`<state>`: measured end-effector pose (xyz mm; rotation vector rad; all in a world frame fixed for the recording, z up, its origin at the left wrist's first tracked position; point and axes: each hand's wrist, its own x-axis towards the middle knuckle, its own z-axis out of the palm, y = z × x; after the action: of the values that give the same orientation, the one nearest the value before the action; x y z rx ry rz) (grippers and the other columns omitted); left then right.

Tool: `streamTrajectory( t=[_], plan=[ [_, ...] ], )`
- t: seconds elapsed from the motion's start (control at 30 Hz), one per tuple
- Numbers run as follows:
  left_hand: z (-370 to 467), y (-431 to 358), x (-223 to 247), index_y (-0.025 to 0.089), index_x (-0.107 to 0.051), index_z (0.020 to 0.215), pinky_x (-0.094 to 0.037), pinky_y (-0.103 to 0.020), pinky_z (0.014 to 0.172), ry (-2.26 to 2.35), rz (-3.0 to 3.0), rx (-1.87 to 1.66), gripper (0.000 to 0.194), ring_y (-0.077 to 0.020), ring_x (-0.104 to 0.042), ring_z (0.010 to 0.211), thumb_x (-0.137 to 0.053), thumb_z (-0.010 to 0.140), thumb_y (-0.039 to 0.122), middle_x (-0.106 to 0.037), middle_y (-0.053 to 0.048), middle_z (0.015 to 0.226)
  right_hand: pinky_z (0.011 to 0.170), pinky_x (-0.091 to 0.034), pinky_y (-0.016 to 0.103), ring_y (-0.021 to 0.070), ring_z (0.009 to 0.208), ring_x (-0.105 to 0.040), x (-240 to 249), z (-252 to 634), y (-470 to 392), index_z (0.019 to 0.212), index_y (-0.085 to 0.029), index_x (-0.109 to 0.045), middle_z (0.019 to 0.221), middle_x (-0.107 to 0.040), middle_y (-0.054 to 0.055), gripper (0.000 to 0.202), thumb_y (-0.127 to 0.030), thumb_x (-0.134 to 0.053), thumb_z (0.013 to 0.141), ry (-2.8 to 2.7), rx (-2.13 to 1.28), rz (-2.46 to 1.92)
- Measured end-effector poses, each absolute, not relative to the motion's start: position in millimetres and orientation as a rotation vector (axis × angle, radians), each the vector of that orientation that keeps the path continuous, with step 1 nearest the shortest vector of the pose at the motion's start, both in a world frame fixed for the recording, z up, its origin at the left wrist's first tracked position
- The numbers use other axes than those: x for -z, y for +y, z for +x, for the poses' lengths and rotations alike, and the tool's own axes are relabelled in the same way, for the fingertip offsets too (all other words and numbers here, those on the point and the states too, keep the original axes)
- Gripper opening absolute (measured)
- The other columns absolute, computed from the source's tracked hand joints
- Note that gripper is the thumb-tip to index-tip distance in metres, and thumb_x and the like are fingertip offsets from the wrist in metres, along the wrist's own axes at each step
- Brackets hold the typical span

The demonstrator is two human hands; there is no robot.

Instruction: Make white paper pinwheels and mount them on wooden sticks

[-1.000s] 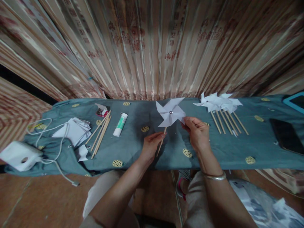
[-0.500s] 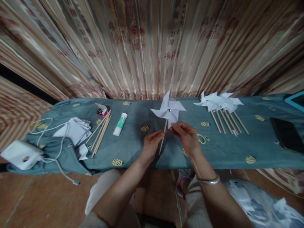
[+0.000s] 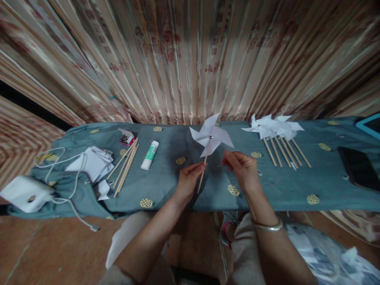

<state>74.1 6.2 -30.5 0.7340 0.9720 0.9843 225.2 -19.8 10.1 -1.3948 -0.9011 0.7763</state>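
A white paper pinwheel [image 3: 216, 137] with a shiny pin at its centre stands above the cloth in the middle of the head view. My left hand [image 3: 190, 180] pinches its thin wooden stick between thumb and fingers, below the blades. Just right of the blades hovers my right hand [image 3: 242, 168], its fingers loosely bent and slightly blurred, with nothing visible in them. It is apart from the pinwheel. To the right lies a row of several similar pinwheels [image 3: 277, 127], their sticks pointing toward me.
On the patterned green cloth [image 3: 166, 190] to the left lie a glue stick [image 3: 150, 155], loose wooden sticks [image 3: 126, 170], a small red-and-white box [image 3: 127, 138], paper pieces [image 3: 92, 162] and a white corded adapter [image 3: 28, 194]. A dark phone [image 3: 360, 168] lies at right. Curtains [image 3: 184, 59] hang behind.
My right hand has let go of a blade and moved right. The pinwheel's blades have turned about the pin. My left hand keeps its hold on the stick.
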Motion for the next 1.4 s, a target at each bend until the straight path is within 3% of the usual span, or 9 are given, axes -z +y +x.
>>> streamTrajectory(
  t=[0.1,0.3,0.43,0.53,0.77,0.97,1.13,1.4],
  plan=[
    [73,6,31,0.018,-0.079,0.078,-0.041,-0.022,0.066,0.983,0.743,-0.965,0.035,-0.0103,-0.056,0.067,-0.086,0.054,0.041,-0.074,-0.005,0.076,0.043,-0.025,0.023,0.0066,0.043,-0.035,-14,244,-21,0.052,-0.018,-0.066,0.048,-0.057,-0.002,0.040,-0.052,-0.072,0.072,-0.788,-0.686,-1.379],
    [74,2,29,0.018,-0.079,0.076,-0.043,-0.024,0.067,1.019,0.804,-0.924,0.032,-0.0121,-0.058,0.068,-0.085,0.053,0.041,-0.075,-0.005,0.078,0.054,-0.038,0.023,0.0084,0.054,-0.050,-14,259,-13,0.061,-0.019,-0.070,0.064,-0.067,-0.001,0.031,-0.049,-0.078,0.064,-0.613,-0.613,-1.297],
    [74,0,27,0.018,-0.079,0.074,-0.044,-0.025,0.070,1.022,0.841,-0.912,0.029,-0.0137,-0.060,0.071,-0.084,0.055,0.039,-0.075,-0.005,0.079,0.050,-0.034,0.022,0.0084,0.050,-0.044,-14,252,-10,0.061,-0.019,-0.071,0.053,-0.058,-0.004,0.026,-0.044,-0.080,0.061,-0.693,-0.644,-1.343],
    [73,2,26,0.019,-0.079,0.073,-0.044,-0.024,0.071,1.021,0.835,-0.934,0.027,-0.0133,-0.060,0.071,-0.084,0.055,0.037,-0.075,-0.004,0.078,0.049,-0.035,0.023,0.0091,0.049,-0.045,-14,247,-9,0.061,-0.020,-0.070,0.054,-0.059,-0.004,0.025,-0.042,-0.081,0.056,-0.681,-0.684,-1.358],
    [71,7,26,0.017,-0.079,0.075,-0.043,-0.025,0.068,1.033,0.851,-0.974,0.031,-0.0133,-0.058,0.067,-0.084,0.055,0.039,-0.074,-0.004,0.075,0.046,-0.030,0.023,0.0084,0.048,-0.038,-12,238,-10,0.056,-0.020,-0.065,0.049,-0.049,-0.004,0.031,-0.048,-0.077,0.063,-0.839,-0.666,-1.398],
    [70,8,24,0.017,-0.079,0.076,-0.045,-0.026,0.071,1.027,0.842,-0.988,0.032,-0.0151,-0.061,0.071,-0.085,0.054,0.041,-0.075,-0.006,0.078,0.045,-0.029,0.024,0.0090,0.048,-0.038,-5,229,-7,0.057,-0.021,-0.066,0.049,-0.051,-0.004,0.034,-0.053,-0.078,0.061,-0.877,-0.703,-1.403],
    [70,9,23,0.018,-0.079,0.075,-0.045,-0.026,0.072,1.019,0.832,-1.002,0.031,-0.0145,-0.061,0.071,-0.084,0.054,0.040,-0.075,-0.005,0.077,0.049,-0.035,0.025,0.0104,0.050,-0.044,-4,221,-6,0.052,-0.021,-0.063,0.051,-0.055,-0.003,0.038,-0.054,-0.080,0.057,-0.905,-0.775,-1.361],
    [71,8,24,0.018,-0.079,0.076,-0.044,-0.025,0.069,1.004,0.827,-0.997,0.028,-0.0132,-0.059,0.067,-0.084,0.056,0.038,-0.074,-0.003,0.073,0.053,-0.041,0.026,0.0113,0.052,-0.050,-6,210,-7,0.054,-0.021,-0.064,0.055,-0.063,-0.001,0.036,-0.052,-0.078,0.063,-0.974,-0.835,-1.366]
  ],
)
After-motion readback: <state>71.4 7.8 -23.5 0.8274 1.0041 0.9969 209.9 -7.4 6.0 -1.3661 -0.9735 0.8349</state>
